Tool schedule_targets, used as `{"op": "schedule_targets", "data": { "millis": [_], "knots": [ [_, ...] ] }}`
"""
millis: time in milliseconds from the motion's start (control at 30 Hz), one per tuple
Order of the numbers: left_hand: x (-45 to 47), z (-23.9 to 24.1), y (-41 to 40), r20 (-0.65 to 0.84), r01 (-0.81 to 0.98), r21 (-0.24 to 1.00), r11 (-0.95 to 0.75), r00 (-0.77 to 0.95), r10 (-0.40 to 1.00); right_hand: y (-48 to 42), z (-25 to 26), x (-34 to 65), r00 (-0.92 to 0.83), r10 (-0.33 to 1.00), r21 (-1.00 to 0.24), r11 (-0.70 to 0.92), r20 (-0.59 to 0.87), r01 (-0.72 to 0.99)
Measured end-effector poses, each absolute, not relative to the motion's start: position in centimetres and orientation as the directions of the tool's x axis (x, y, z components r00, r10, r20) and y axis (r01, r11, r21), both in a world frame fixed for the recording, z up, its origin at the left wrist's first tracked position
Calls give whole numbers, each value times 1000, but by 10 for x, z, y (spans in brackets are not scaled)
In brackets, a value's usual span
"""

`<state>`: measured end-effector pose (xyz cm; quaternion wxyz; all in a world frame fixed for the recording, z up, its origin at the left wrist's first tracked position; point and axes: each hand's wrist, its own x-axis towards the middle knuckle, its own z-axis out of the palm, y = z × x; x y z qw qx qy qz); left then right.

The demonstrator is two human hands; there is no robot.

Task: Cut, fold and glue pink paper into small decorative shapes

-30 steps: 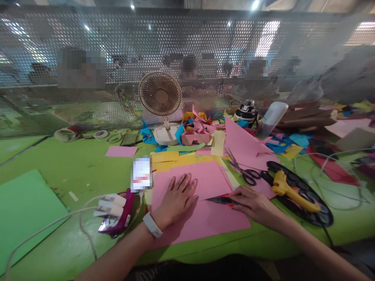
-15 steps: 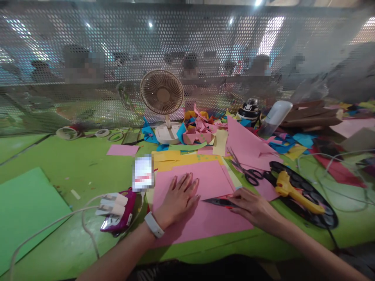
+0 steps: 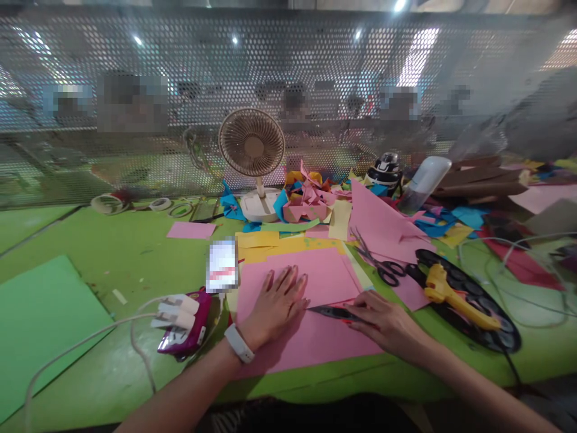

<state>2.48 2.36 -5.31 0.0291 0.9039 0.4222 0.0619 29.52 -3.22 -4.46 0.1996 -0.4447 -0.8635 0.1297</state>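
My left hand (image 3: 276,310) lies flat with its fingers spread on a pink paper sheet (image 3: 315,346). In my right hand (image 3: 383,322) is a pair of snips (image 3: 331,311) with dark, pointed blades and a bit of red showing. The tip points left and lies close to my left thumb, low over the pink sheet; whether it touches the paper I cannot tell. My right fingers hide the back part of the snips. Dark-handled scissors (image 3: 388,272) rest beyond my right hand.
A yellow glue gun (image 3: 464,300) lies on a black tray (image 3: 509,331) at the right. A purple power bank or box (image 3: 195,325) with white plugs and a phone (image 3: 222,264) are at the left. Behind stand a fan (image 3: 252,144), folded paper pieces (image 3: 306,207) and a perforated screen (image 3: 315,54).
My right hand and the snips have shifted slightly left, bringing the tip nearer my left thumb. The left hand stays flat on the pink sheet.
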Motion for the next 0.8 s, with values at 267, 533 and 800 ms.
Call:
{"op": "schedule_targets", "data": {
  "millis": [267, 533, 800],
  "knots": [
    [2, -45, 36, 73, 791, 77, -607, 603, 794, -33, -44, 300, -519, 820, -373, 572, 240, 731],
    [-4, -50, 36, 10, 823, 69, -564, 564, 825, -29, -43, 280, -521, 811, -361, 585, 266, 726],
    [-3, -50, 36, 7, 827, 48, -561, 561, 828, -29, -43, 282, -578, 783, -382, 619, 230, 686]
  ]
}}
